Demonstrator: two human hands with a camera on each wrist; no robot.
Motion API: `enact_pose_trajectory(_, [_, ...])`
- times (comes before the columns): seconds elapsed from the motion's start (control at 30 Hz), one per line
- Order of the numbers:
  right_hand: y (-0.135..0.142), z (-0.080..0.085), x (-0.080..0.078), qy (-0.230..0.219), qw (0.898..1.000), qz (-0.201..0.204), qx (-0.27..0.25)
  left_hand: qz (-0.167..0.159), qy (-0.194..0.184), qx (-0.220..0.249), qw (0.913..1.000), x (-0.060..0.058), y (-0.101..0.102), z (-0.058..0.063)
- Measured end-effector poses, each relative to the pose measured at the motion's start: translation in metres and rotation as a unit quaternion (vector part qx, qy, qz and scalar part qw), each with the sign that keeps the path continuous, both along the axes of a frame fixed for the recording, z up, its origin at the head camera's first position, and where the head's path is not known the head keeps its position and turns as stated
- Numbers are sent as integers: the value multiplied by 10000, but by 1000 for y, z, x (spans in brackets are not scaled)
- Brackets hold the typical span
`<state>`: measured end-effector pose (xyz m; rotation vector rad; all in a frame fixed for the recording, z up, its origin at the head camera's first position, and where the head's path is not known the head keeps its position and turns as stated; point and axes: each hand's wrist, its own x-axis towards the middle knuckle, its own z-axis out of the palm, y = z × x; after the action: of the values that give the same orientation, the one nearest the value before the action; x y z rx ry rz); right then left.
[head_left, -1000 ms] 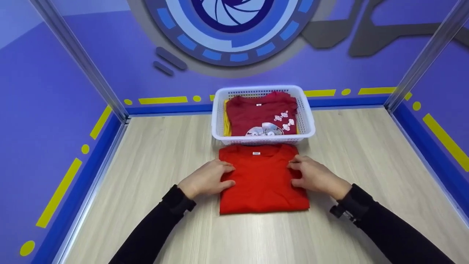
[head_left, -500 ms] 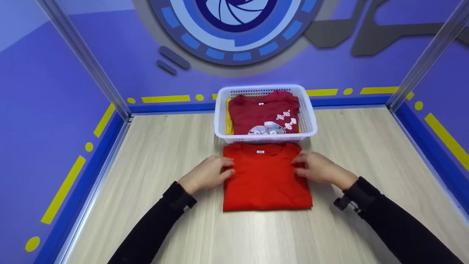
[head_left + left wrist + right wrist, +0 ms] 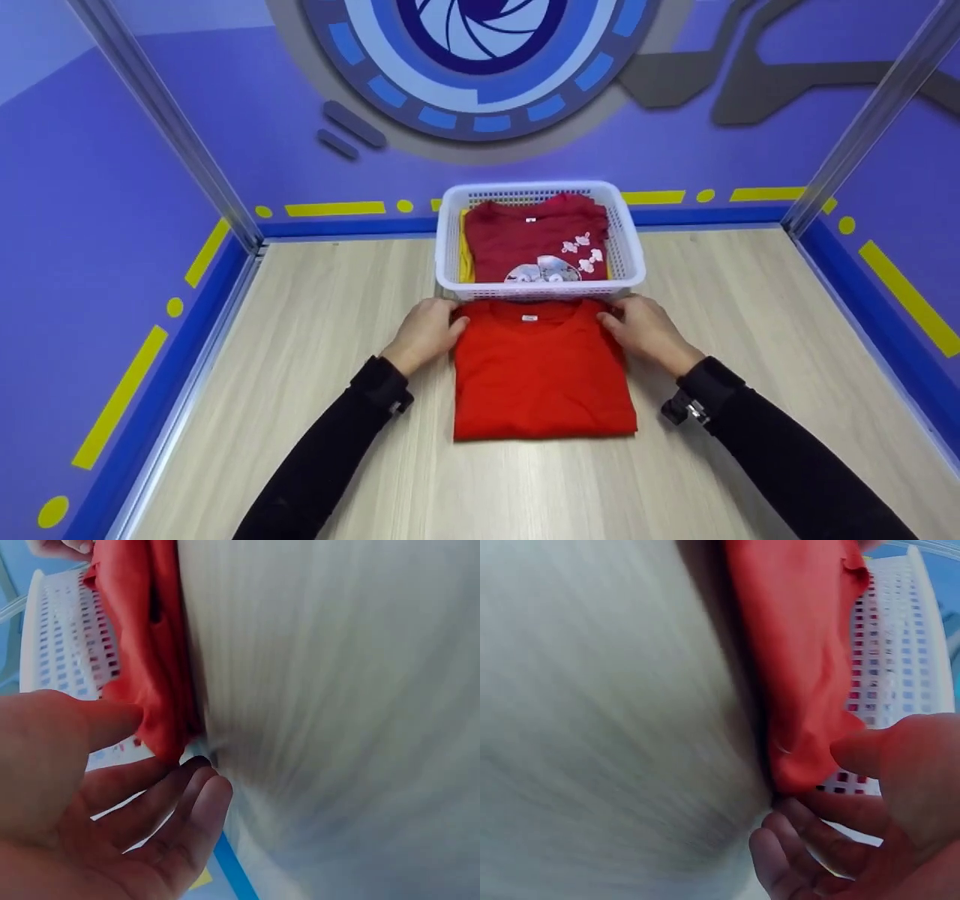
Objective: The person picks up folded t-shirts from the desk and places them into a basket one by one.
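Observation:
A folded red T-shirt [image 3: 543,382] lies flat on the table, its collar and small white label toward the basket. My left hand [image 3: 426,334] holds its upper left corner, and in the left wrist view the thumb [image 3: 112,722] lies on top of the cloth with the fingers around the edge from below. At the upper right corner my right hand [image 3: 646,330] grips the same shirt. The right wrist view has that thumb [image 3: 859,754] on the upper side and the fingertips tucked against the lower edge, partly hidden by the cloth.
Just beyond the shirt's collar stands a white perforated basket [image 3: 637,259]. Inside it a dark red T-shirt [image 3: 517,244] with a white print lies over yellow cloth [image 3: 466,251]. Blue panels enclose the wooden table [image 3: 337,300] at the back and both sides.
Both hands have moved from the shirt's sides up to its two upper corners. Their fingers have gone from resting on the cloth to gripping it at the edges. The basket stays put.

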<state>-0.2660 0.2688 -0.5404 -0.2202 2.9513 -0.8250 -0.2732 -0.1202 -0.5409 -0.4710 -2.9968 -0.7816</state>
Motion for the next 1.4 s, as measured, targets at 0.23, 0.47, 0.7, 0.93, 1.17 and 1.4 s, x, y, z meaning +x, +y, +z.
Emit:
enact_pose_trajectory(0.23, [-6, -7, -3, 48, 9998, -11, 207, -201, 234, -482, 9984, -1, 10, -2])
enact_pose_trajectory(0.47, [-11, -8, -6, 261, 9996, 16, -147, -30, 204, -301, 9993, -6, 14, 0])
enact_pose_trajectory(0.7, [-13, -10, -7, 107, 9994, -274, -199, 62, -78, 1, 10000, -8, 14, -3])
enact_pose_trajectory(0.93, [-21, -13, -8, 39, 9986, -335, -410, 142, -205, 4, 9997, -8, 15, -3])
enact_pose_trajectory(1.17, [-17, -24, -6, 622, 9966, -261, -475, 142, -2, 203, 9997, -3, 16, -5])
enact_pose_trajectory(1.4, [-15, 10, 13, 127, 9919, -658, -1077, 50, 114, 752, 9971, 8, 12, 5])
